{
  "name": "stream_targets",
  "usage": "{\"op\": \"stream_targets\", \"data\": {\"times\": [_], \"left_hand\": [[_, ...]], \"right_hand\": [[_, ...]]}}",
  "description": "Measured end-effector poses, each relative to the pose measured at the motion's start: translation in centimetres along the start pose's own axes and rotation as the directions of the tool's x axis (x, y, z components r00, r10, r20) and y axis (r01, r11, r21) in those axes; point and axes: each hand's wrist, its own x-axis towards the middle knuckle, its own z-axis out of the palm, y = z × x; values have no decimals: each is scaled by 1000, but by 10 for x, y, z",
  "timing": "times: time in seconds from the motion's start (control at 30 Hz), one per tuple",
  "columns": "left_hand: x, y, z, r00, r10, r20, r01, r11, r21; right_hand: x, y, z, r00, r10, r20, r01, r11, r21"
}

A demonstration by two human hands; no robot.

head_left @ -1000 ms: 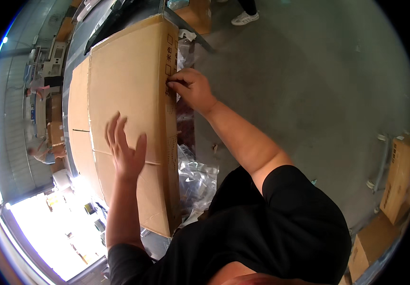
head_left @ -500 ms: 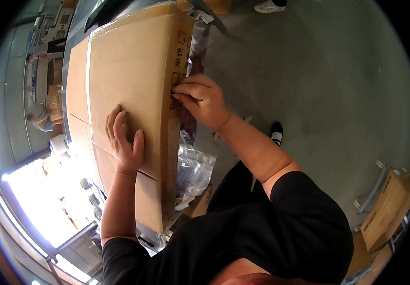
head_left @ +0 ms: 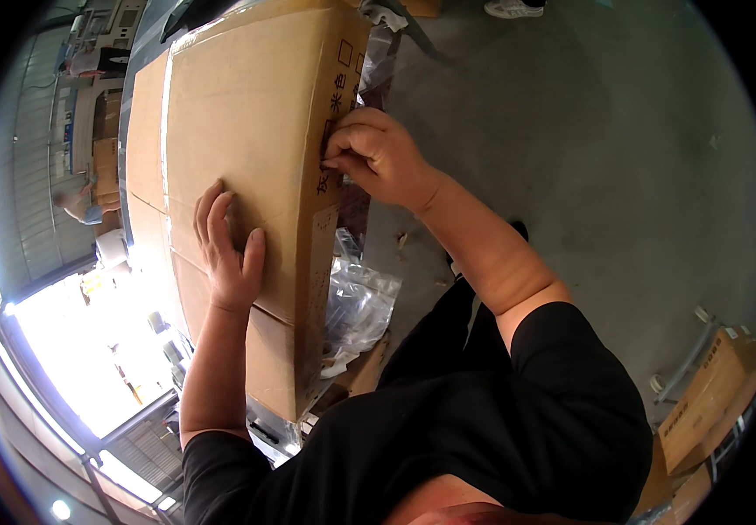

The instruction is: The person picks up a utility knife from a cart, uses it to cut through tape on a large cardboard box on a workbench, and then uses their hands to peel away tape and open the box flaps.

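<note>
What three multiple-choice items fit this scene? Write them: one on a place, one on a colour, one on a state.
1. Where does the left hand lie?
A. flat on the cardboard box top
B. on the floor
C. on the plastic wrap

2. What colour is the person's shirt?
A. white
B. black
C. red

3. How is the right hand?
A. spread open in the air
B. fingers bunched at the box's side edge
C. resting on the floor

Answers: 1 A, palm down on the top; 2 B, dark sleeves; 3 B, fingertips pinch at the printed side.
</note>
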Motion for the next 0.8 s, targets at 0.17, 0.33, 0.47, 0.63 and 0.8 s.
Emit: {"op": "stream_targets", "data": {"times": [0.17,0.33,0.47,0.63,0.8], "left_hand": [[-1,1,0,1000,-6,2,6,1000,2],[-2,0,0,1000,14,-15,-14,1000,-8],[-1,2,1,1000,-3,-15,3,1000,-6],[-2,-1,1,1000,13,-29,-13,1000,5],[-1,0,3,1000,6,-30,-6,1000,16]], "right_hand": [[-11,-3,3,998,27,-61,-26,1000,17],[-9,-7,2,996,-12,-93,12,1000,2],[-8,-6,-2,998,-55,0,55,993,-105],[-24,-14,-8,998,-34,59,43,987,-152],[-29,-20,-12,995,10,95,3,991,-132]]}}
